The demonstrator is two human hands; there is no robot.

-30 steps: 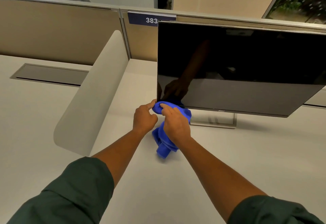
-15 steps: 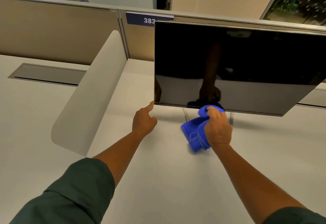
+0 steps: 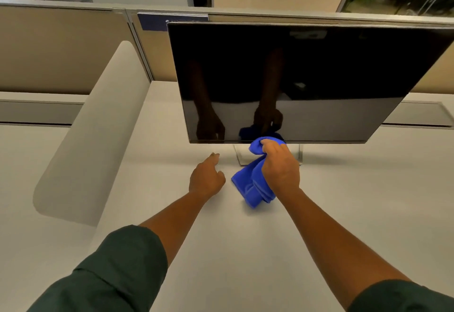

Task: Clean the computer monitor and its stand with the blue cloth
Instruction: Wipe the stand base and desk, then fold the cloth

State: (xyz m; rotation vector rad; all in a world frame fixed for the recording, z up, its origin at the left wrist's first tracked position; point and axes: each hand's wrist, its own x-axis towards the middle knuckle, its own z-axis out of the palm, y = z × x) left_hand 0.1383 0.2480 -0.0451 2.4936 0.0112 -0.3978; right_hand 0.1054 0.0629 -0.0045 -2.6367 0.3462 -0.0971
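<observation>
**Now the cloth works along the monitor's bottom edge**

Largest first: the pale office desk (image 3: 245,250) carries the wide black glossy monitor (image 3: 294,78) at twelve o'clock, its clear rectangular stand (image 3: 239,158) beneath. The right hand (image 3: 280,169) clamps the bunched blue cloth (image 3: 253,184), pressing its top fold against the lower bezel. A second ago both hands met at the screen's lower left corner; since then the cloth has slid right to the middle, above the stand. The left hand (image 3: 206,176), at ten o'clock from the cloth, has let go of the corner and hovers loosely curled, holding nothing. The stand probably comes next.
</observation>
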